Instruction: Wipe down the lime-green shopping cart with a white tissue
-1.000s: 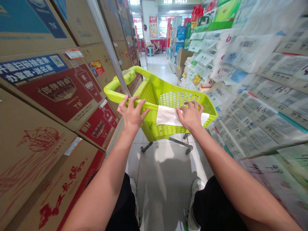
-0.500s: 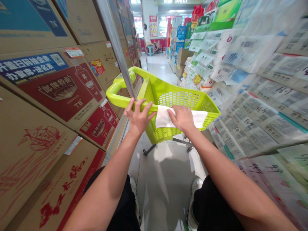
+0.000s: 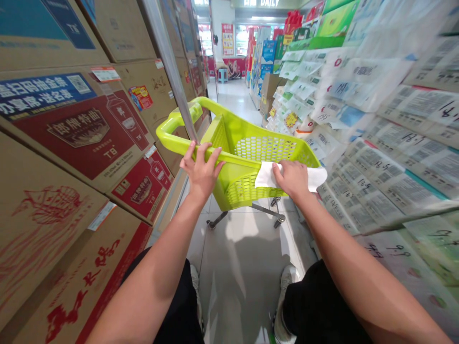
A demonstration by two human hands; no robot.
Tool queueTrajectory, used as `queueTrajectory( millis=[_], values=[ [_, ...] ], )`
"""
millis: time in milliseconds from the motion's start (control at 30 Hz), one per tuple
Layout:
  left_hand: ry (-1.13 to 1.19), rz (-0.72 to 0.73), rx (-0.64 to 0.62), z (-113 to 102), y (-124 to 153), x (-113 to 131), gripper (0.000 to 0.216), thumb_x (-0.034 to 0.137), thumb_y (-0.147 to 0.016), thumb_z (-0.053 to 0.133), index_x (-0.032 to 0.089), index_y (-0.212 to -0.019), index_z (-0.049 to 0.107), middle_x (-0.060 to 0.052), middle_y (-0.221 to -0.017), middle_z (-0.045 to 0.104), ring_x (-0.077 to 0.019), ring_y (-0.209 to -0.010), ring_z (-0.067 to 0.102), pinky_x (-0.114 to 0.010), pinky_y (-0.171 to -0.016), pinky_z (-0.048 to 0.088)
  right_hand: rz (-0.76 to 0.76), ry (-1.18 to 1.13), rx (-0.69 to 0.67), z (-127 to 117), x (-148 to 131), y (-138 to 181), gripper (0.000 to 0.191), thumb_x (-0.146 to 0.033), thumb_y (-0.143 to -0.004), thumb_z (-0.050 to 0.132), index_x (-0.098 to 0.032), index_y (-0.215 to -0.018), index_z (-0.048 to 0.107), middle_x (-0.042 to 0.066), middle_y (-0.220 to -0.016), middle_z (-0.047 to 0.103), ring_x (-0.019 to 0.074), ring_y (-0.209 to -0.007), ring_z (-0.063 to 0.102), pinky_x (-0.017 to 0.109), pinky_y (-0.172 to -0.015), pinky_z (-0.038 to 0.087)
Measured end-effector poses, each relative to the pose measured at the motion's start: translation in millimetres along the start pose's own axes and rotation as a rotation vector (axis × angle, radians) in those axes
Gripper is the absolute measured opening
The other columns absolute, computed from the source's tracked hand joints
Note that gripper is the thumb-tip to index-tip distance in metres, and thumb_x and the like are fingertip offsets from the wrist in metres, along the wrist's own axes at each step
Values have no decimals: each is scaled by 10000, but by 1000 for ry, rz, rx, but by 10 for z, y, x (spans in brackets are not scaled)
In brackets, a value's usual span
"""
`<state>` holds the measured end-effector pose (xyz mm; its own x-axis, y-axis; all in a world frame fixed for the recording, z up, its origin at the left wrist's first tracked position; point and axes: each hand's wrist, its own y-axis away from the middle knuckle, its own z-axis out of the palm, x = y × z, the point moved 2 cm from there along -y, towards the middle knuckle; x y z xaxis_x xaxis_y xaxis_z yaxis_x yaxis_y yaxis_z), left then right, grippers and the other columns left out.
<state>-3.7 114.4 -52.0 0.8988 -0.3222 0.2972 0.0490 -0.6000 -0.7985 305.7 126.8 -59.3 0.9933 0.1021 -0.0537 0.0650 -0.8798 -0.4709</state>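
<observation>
A lime-green plastic shopping cart (image 3: 233,165) with perforated sides stands crosswise in front of me, its basket facing right. My left hand (image 3: 202,169) lies over the near rim by the handle end, fingers hooked across the edge and thumb on the side. A white cloth (image 3: 266,175) is draped over the same rim, near the basket's right end. My right hand (image 3: 292,177) presses the cloth onto the rim, with its fingers over the top edge. The cart's inside is partly visible and the fingertips of my right hand are partly hidden.
Stacked cardboard boxes (image 3: 82,129) line the left side. A metal pole (image 3: 172,62) rises beside the cart's handle. Piles of plastic-wrapped tissue packs (image 3: 390,162) fill the right side. The tiled aisle (image 3: 233,102) leads to a blue stool (image 3: 223,75).
My right hand has slid the white cloth to the right along the rim, towards the basket's end. My left hand stays on the rim, and the view has shifted slightly.
</observation>
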Motion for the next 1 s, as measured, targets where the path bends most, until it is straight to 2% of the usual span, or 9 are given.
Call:
queueTrajectory(
  millis=[100,267,367,433,533,700,833,933,1000],
  values=[
    [-7,-3,7,7,25,36,388,493,-982,688,334,-1331,745,-117,-1540,637,-434,-1597,290,-651,-1223,175,-19,-81,44,-9,-342,-3,524,-524,-1095,361,-167,-1118,743,160,-1095,780,323,-1036,638,411,-890,344],
    [-2,1,12,-16,71,88,417,547,-984,669,334,-1333,750,-115,-1528,645,-430,-1591,295,-641,-1234,171,-154,-235,87,-90,-1025,-12,555,-594,-1099,334,-183,-1220,688,152,-1169,751,332,-1116,607,425,-968,347],
    [3,-5,-3,-50,76,71,426,554,-977,675,324,-1327,754,-122,-1525,639,-425,-1594,291,-625,-1234,207,-185,-263,85,-128,-1188,-15,550,-585,-1108,305,-194,-1225,673,150,-1199,740,336,-1133,597,429,-973,342],
    [-4,-3,-8,-76,69,43,388,492,-988,674,324,-1328,753,-120,-1529,634,-419,-1597,288,-624,-1233,214,-225,-248,59,-127,-1159,-18,539,-567,-1116,296,-197,-1238,669,143,-1203,740,332,-1137,598,425,-962,339],
    [-19,5,-12,-104,50,-3,357,399,-997,659,326,-1335,748,-112,-1541,628,-417,-1598,281,-638,-1228,202,-259,-205,34,-92,-957,-17,524,-550,-1121,300,-197,-1251,665,135,-1192,747,328,-1130,608,416,-947,337],
    [-43,0,-8,-104,18,-34,356,322,-1003,631,341,-1343,737,-97,-1563,619,-416,-1594,283,-688,-1208,208,-159,-85,12,-3,-411,4,486,-523,-1110,337,-196,-1100,696,133,-1086,765,325,-1054,627,405,-886,333],
    [-31,-7,10,-74,11,7,357,288,-986,639,320,-1324,746,-109,-1568,614,-410,-1592,291,-679,-1206,231,-58,-17,-5,34,-30,16,498,-504,-1098,347,-180,-1034,719,152,-1071,772,324,-1008,632,400,-851,332],
    [-15,-21,30,-50,24,81,347,269,-982,631,306,-1303,756,-113,-1558,620,-407,-1596,297,-658,-1209,239,-32,-28,-4,38,48,23,504,-499,-1094,347,-176,-1057,732,155,-1096,774,323,-1004,629,406,-863,340],
    [-7,-21,40,-38,42,149,347,274,-987,624,315,-1306,754,-104,-1546,632,-399,-1594,311,-641,-1214,241,-23,-52,21,26,-34,33,507,-501,-1096,343,-178,-1100,734,153,-1113,771,325,-1026,621,417,-898,344]
  ],
)
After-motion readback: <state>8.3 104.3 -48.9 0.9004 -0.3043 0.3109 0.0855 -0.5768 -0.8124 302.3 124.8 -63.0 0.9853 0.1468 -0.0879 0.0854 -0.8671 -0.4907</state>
